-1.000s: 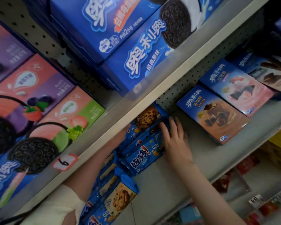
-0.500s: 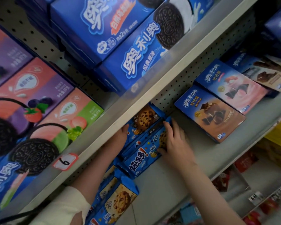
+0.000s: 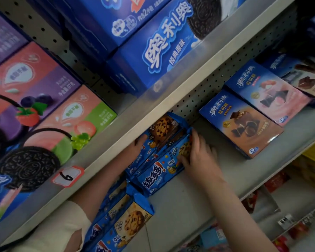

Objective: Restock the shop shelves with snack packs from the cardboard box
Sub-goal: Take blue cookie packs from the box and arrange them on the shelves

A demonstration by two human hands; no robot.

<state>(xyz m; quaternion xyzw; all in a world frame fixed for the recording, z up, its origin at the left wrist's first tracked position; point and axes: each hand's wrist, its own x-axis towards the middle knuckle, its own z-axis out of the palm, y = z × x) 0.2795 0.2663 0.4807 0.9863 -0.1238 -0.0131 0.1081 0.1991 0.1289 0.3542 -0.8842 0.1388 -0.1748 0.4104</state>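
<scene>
Blue chocolate-chip cookie packs (image 3: 158,171) stand in a short row on the lower shelf (image 3: 189,206), under the lip of the upper shelf (image 3: 153,113). My right hand (image 3: 198,159) grips the right end of the front pack, thumb on its face and fingers over its top edge. My left hand (image 3: 140,142) reaches in from the left and touches the rear packs (image 3: 164,128). Its fingers are hidden behind the shelf lip. More of the same packs (image 3: 127,220) lie under my left forearm. The cardboard box is out of view.
Brown and pink wafer boxes (image 3: 242,124) lean against the pegboard to the right of the packs. Large sandwich-cookie boxes (image 3: 162,51) fill the upper shelf, with a price tag (image 3: 67,176) marked 6 on its edge. Red packets (image 3: 276,180) sit on a shelf below.
My right hand went from lying flat on the front pack to curling round its right end. My left hand has pushed further in behind the packs. The view has shifted closer.
</scene>
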